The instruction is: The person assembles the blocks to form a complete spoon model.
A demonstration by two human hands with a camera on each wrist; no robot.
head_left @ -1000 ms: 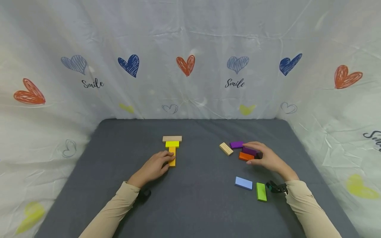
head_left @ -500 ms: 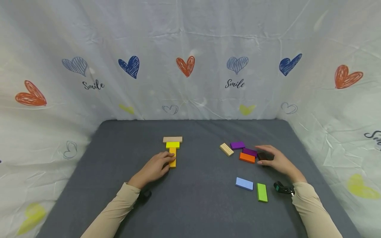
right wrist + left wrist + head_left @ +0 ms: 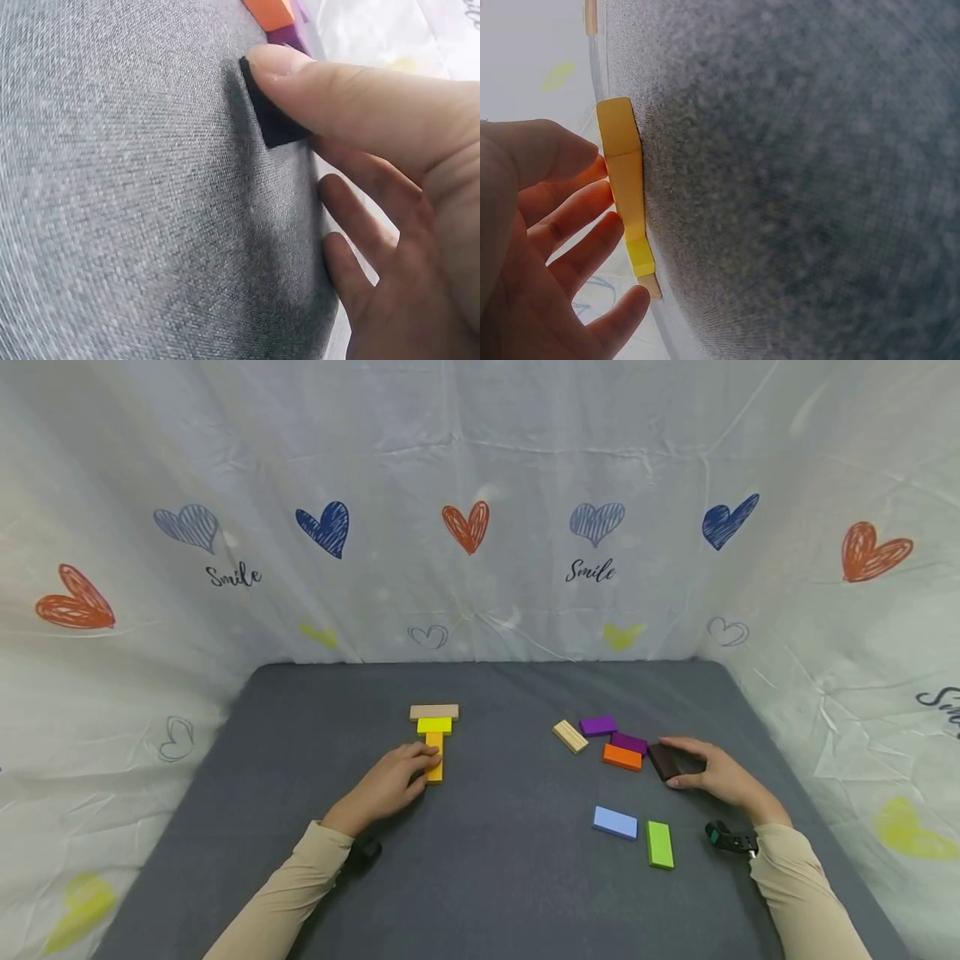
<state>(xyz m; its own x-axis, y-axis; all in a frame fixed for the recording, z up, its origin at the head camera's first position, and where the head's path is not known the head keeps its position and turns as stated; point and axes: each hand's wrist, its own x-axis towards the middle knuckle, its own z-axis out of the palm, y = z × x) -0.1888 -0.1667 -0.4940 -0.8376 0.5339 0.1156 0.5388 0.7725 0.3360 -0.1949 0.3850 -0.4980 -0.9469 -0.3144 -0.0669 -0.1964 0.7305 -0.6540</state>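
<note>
My left hand (image 3: 386,780) rests its fingertips on an orange-yellow block (image 3: 434,772) lying lengthwise on the table. In the left wrist view the fingers (image 3: 581,244) are loosely extended against that block (image 3: 624,180). A bright yellow block (image 3: 434,726) lies crosswise at its far end, with a beige block (image 3: 434,712) beyond. On the right, my right hand (image 3: 722,777) pinches a dark brown block (image 3: 663,762) between thumb and index finger. The right wrist view shows the thumb against the dark block (image 3: 274,116), its other fingers apart from it.
Left of the brown block lie two purple blocks (image 3: 597,726), an orange block (image 3: 622,757) and a ridged pale wood block (image 3: 570,736). Nearer are a light blue block (image 3: 615,823) and a green block (image 3: 660,845). A printed curtain (image 3: 525,460) surrounds the grey table (image 3: 510,877).
My right hand has moved right and slightly nearer, from beside the purple and orange blocks to the dark brown block, which it now pinches. The left hand has stayed put.
</note>
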